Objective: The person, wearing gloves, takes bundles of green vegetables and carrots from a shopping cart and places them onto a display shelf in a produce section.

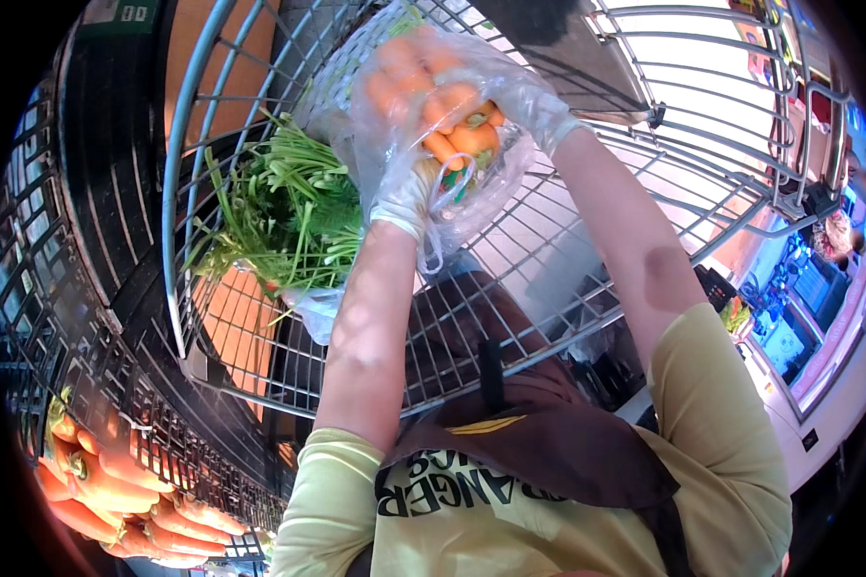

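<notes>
A clear plastic bag of carrots (433, 94) is held over a wire shopping cart (519, 249). My left hand (406, 196), in a thin pale glove, grips the near left side of the bag by its handles. My right hand (545, 119), gloved too, holds the upper right side, its fingers partly hidden by the plastic. Several thick orange carrot ends with green stem stubs show through the bag. Left of my left hand, a bunch of long-stemmed leafy greens (296, 195) lies in the cart, with plastic wrapping (321, 310) under it.
A woven, pale basket or sack (339, 68) lies at the cart's far end. Black plastic crates (108, 180) stand along the left, with loose carrots (105, 476) at lower left. A grey flap (584, 72) is on the cart's far right. A counter (786, 404) stands at right.
</notes>
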Demonstrator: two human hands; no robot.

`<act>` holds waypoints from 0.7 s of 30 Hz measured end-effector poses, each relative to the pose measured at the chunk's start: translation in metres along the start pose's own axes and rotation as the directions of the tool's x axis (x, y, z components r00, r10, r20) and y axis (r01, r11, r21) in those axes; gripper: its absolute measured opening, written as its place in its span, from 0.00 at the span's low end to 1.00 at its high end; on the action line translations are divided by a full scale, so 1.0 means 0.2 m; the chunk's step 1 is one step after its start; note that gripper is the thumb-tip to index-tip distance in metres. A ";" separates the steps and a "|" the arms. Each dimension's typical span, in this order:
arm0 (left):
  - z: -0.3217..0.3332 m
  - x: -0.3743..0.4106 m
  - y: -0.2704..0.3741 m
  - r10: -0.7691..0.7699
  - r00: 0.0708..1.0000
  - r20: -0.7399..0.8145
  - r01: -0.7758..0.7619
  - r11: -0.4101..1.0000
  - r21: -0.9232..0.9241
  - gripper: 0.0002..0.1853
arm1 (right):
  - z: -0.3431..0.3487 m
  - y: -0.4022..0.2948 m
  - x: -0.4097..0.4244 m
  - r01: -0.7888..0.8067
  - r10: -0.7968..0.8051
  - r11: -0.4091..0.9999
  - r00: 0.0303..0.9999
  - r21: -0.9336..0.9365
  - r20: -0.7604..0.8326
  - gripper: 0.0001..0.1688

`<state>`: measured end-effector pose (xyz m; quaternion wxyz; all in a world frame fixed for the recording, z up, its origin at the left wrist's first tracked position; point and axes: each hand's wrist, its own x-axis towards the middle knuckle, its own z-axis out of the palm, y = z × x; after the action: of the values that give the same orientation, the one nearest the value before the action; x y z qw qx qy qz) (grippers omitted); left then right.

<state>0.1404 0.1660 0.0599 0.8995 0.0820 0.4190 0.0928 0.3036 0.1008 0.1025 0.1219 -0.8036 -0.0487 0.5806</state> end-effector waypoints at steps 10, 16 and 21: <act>0.20 -0.53 -0.02 -0.125 0.971 0.204 0.168 0.963 -0.208 0.29 | -0.03 -0.11 -0.55 -0.119 0.049 0.939 0.975 0.323 0.217 0.29; 0.40 -1.09 -0.03 -0.250 0.906 0.343 0.319 0.934 -0.162 0.33 | 0.03 0.13 -1.12 0.012 -0.164 0.796 0.967 0.606 0.197 0.39; 0.40 -1.54 -0.01 -0.403 0.843 0.355 0.417 0.908 0.042 0.34 | 0.22 0.24 -1.76 -0.017 -0.005 0.746 0.999 0.665 0.032 0.36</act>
<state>0.0066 0.0850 0.3374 0.9606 -0.0106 0.2551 -0.1102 0.1457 -0.0172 0.4008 0.3974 -0.6984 0.1619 0.5728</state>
